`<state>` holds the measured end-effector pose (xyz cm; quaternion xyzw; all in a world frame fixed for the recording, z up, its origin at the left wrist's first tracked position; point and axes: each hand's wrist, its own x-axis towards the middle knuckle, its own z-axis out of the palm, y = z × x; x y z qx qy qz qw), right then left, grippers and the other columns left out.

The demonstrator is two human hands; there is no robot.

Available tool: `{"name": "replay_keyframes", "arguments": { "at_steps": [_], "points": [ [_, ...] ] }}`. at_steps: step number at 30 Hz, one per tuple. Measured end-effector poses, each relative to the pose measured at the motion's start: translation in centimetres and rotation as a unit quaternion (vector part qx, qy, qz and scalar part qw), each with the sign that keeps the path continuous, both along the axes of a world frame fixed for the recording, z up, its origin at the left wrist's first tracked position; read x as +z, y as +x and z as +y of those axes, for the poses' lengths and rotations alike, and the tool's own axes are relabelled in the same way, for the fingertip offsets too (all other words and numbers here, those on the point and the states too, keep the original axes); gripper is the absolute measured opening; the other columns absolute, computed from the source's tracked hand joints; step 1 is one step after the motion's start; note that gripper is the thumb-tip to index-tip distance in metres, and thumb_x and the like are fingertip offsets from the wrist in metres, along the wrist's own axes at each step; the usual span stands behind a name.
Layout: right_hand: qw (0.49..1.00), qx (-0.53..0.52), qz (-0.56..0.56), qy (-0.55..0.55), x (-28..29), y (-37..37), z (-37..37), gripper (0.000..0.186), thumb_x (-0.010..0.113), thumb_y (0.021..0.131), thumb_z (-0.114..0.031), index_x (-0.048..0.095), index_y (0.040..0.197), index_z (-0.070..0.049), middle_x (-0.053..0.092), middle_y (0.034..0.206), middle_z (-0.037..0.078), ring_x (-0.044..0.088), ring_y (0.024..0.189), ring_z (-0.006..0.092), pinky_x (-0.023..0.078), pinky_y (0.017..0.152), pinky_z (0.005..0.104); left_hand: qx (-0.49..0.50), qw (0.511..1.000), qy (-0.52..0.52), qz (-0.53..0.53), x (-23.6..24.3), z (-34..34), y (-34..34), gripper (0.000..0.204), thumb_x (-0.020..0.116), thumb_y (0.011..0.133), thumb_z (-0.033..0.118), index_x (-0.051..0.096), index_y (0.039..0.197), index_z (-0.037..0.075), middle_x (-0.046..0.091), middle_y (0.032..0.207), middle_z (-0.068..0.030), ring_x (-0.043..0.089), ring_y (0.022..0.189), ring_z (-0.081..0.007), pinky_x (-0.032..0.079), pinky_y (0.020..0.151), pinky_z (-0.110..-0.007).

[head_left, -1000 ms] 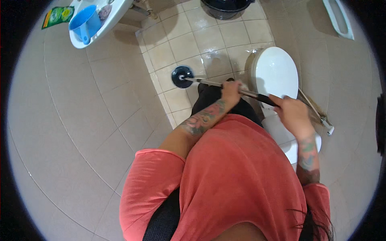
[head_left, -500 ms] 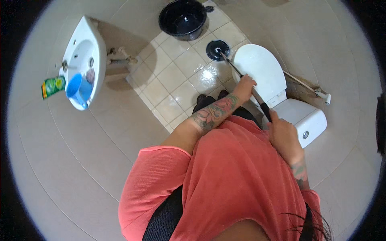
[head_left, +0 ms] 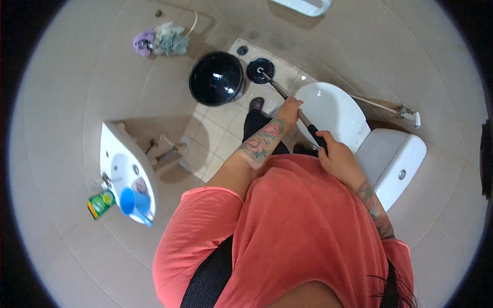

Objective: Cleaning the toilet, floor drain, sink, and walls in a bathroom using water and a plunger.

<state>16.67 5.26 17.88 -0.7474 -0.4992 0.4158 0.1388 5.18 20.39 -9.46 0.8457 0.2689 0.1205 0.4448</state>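
A long-handled floor scrubber with a dark pole runs slantwise in front of me. Its flat round black head rests on the wet tiles near the far wall; the underside is hidden. My left hand is closed round the middle of the pole. Lower down, my right hand grips the black handle end. Beside the pole on the right stands a white toilet with its lid down. A black tub sits just left of the scrubber's head.
A floor drain lies beyond the scrubber's head. On the left, a white wall sink bears a blue jug and a green packet. Bath puffs hang on the wall. A bidet sprayer is behind the toilet.
My view has shifted, bringing the bath puffs into sight. The scrubber's head is now beside the tub, close to the drain. One foot has stepped forward, and both hands keep their grip.
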Motion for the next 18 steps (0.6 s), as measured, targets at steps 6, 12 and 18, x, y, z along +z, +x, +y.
{"name": "replay_keyframes", "arguments": {
  "at_steps": [6,12,18],
  "points": [
    [0.989,-0.118,0.089,-0.028,-4.8,-4.6,10.6,0.046,0.052,0.088,-0.013,0.041,0.133,-0.007,0.064,0.082,0.023,0.064,0.074,0.0386,0.049,0.071,0.0465,-0.084,0.961,0.055,0.258,0.4,12.9,-3.7,0.061,0.073,0.068,0.000,0.056,0.126,0.007,0.051,0.129,-0.0226,0.042,0.127,-0.0420,0.039,0.106,-0.046],
    [0.908,-0.293,0.271,-0.126,-6.5,-5.8,14.3,0.051,0.055,0.091,-0.017,0.039,0.138,-0.005,0.061,0.115,0.023,0.060,0.106,0.0314,0.045,0.092,0.0394,-0.177,0.958,0.050,0.219,-1.3,17.5,-4.2,0.051,0.072,0.069,0.002,0.058,0.118,0.004,0.055,0.117,-0.0208,0.046,0.117,-0.0416,0.038,0.101,-0.049],
    [0.859,-0.428,0.253,-0.120,-1.2,-8.5,9.6,0.043,0.055,0.094,-0.012,0.045,0.136,-0.010,0.058,0.087,0.008,0.052,0.080,0.0151,0.044,0.072,0.0287,-0.298,0.946,0.013,0.123,1.0,13.2,-3.9,0.030,0.065,0.072,0.001,0.060,0.101,0.006,0.058,0.110,-0.0189,0.048,0.111,-0.0406,0.038,0.098,-0.048]
  ]
}}
